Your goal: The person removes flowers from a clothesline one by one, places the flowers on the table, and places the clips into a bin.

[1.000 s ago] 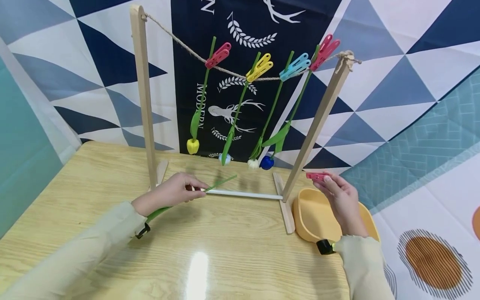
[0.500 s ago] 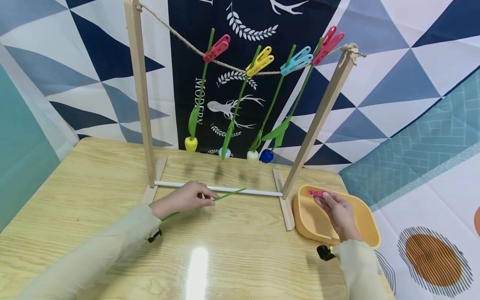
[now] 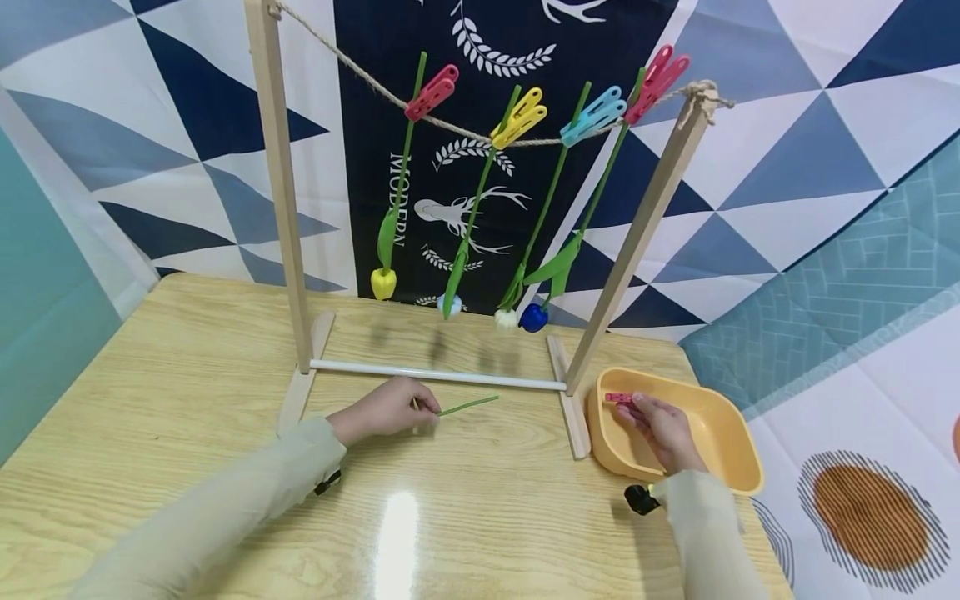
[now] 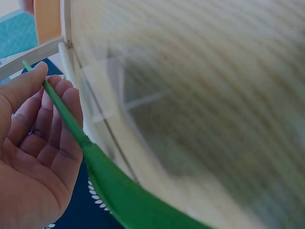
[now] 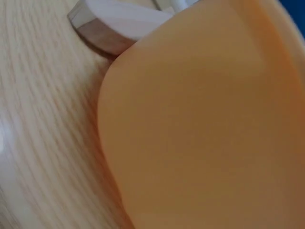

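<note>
My left hand (image 3: 397, 406) pinches the green stem (image 3: 474, 404) of an artificial flower just in front of the rack's white rod. In the left wrist view the stem (image 4: 67, 117) runs between thumb and fingers, widening into a green leaf (image 4: 124, 191); the bloom is out of sight. Over the orange-yellow basin (image 3: 731, 417) at right, my right hand (image 3: 663, 429) holds a pink clothespin (image 3: 618, 398) by one end. The right wrist view has only the basin wall (image 5: 200, 119) and a rack foot, no hand.
A wooden rack has a left post (image 3: 281, 183), a right post (image 3: 645, 233) and a white rod (image 3: 442, 377). From its rope (image 3: 352, 62) hang several upside-down artificial tulips, held by pink, yellow (image 3: 519, 119) and blue (image 3: 592, 117) clothespins. Patterned cloth stands behind.
My left hand has moved right and toward me with the stem, off the white rod. My right hand has lowered the pink clothespin to the basin.
</note>
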`<state>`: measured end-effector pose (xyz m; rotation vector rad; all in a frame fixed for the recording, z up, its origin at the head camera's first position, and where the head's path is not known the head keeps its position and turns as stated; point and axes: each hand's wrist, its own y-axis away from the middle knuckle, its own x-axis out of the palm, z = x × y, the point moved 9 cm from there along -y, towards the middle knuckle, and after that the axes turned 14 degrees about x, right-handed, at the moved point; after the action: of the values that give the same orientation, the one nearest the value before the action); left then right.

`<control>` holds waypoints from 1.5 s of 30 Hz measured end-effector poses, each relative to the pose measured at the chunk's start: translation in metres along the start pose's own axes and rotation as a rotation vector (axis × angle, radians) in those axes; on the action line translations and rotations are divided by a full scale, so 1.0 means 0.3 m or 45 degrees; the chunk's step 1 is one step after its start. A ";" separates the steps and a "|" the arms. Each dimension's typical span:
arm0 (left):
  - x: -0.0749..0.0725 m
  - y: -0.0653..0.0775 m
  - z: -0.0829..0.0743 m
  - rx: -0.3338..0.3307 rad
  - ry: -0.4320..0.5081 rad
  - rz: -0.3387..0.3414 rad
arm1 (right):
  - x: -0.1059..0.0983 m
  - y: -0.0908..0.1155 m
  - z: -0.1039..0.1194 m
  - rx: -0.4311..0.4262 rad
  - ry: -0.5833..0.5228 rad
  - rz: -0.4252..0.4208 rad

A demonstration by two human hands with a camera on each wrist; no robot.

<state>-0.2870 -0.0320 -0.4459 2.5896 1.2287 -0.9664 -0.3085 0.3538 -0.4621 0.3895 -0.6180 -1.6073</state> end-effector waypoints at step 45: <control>0.111 0.017 0.063 -0.093 -0.042 0.020 | -0.048 -0.045 -0.047 0.152 0.242 -0.265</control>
<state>-0.2771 -0.0202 -0.4813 2.5137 1.2105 -0.9391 -0.3093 0.3663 -0.4829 0.7059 -0.5428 -1.7101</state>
